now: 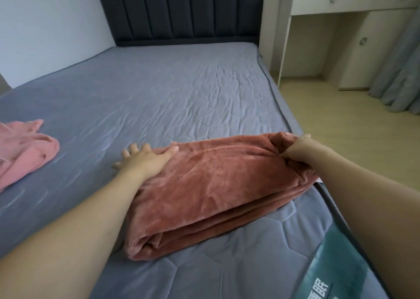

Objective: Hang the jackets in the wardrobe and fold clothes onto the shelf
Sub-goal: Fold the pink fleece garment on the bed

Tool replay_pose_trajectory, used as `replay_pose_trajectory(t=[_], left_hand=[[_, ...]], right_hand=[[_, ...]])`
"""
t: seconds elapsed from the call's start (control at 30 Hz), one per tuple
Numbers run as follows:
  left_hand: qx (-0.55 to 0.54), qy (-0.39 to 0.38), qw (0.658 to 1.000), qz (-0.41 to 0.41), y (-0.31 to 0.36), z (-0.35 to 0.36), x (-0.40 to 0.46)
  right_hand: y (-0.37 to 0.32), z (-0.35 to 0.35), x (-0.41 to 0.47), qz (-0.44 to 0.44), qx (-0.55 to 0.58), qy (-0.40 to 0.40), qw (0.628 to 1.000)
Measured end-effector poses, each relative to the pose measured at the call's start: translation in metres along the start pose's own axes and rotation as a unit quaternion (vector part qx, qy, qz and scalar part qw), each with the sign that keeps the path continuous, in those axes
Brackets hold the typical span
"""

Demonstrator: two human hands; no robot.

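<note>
I'm looking at the rust-coloured fleece garment (218, 185), folded into a thick multi-layer bundle and lying on the grey mattress (159, 89) near its right edge, w/ the folded end pointing toward me and the layers showing along the near side. The left hand (145, 160) is resting flat, fingers spread wide and straight, partly on the garment's far-left corner and partly on the mattress beside it; it's pressing, not gripping. The right hand (297, 148) is pinching a bunched-up bit of the fleece at the garment's far-right corner, fingers curled round the fabric, lifting that corner slightly off the bed just by the mattress edge. Both forearms are reaching in from the bottom of the view, bare. Further left, well apart from the bundle, a pink garment (25, 148) is lying crumpled and unfolded on the mattress, cut off by the frame edge. A teal label (334, 260) w/ printed characters is lying on the mattress at bottom right; can't read it fully. Behind the bed there's a dark padded headboard (181, 10) against the wall. To the right, a white dressing table (345, 1) w/ round drawer pulls is standing on the pale wood floor (336, 126), and a grey curtain (400, 76) is hanging at the far right.
</note>
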State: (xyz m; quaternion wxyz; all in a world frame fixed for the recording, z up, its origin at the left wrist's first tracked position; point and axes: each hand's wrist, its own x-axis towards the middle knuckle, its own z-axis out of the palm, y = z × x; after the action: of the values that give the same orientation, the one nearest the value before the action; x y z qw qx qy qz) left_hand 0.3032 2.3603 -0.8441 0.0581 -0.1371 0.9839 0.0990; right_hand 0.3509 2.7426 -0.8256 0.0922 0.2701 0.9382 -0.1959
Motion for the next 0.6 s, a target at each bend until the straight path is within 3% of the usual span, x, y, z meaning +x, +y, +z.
replay_pose_trajectory(t=[0.07, 0.13, 0.2, 0.27, 0.33, 0.4, 0.53, 0.6], left_hand=[[-0.21, 0.002, 0.971, -0.116, -0.007, 0.0, -0.001], [-0.481, -0.063, 0.861, -0.153, -0.018, 0.003, -0.006], [-0.559, -0.22, 0.791, -0.118, -0.032, -0.006, -0.023], [-0.548, -0.298, 0.775, -0.1, -0.048, -0.01, -0.043], [-0.528, -0.331, 0.777, -0.09, -0.059, -0.012, -0.06], [-0.524, -0.319, 0.786, -0.079, -0.063, -0.023, -0.072], [-0.444, -0.197, 0.869, -0.098, -0.083, -0.078, -0.064], [-0.448, -0.116, 0.88, -0.108, -0.116, -0.097, -0.057]], right_hand=[[-0.005, -0.005, -0.003, -0.072, -0.014, -0.016, 0.997], [-0.008, -0.008, -0.005, -0.065, -0.008, -0.035, 0.997], [-0.01, -0.009, -0.006, -0.067, 0.011, -0.039, 0.997], [-0.012, -0.011, -0.006, -0.086, 0.026, -0.041, 0.995], [-0.02, -0.016, -0.017, -0.066, 0.067, -0.045, 0.994], [-0.032, -0.021, -0.027, -0.058, 0.135, -0.054, 0.988], [-0.062, -0.028, -0.06, -0.024, 0.282, -0.178, 0.942], [-0.076, -0.016, -0.078, -0.017, 0.312, -0.22, 0.924]])
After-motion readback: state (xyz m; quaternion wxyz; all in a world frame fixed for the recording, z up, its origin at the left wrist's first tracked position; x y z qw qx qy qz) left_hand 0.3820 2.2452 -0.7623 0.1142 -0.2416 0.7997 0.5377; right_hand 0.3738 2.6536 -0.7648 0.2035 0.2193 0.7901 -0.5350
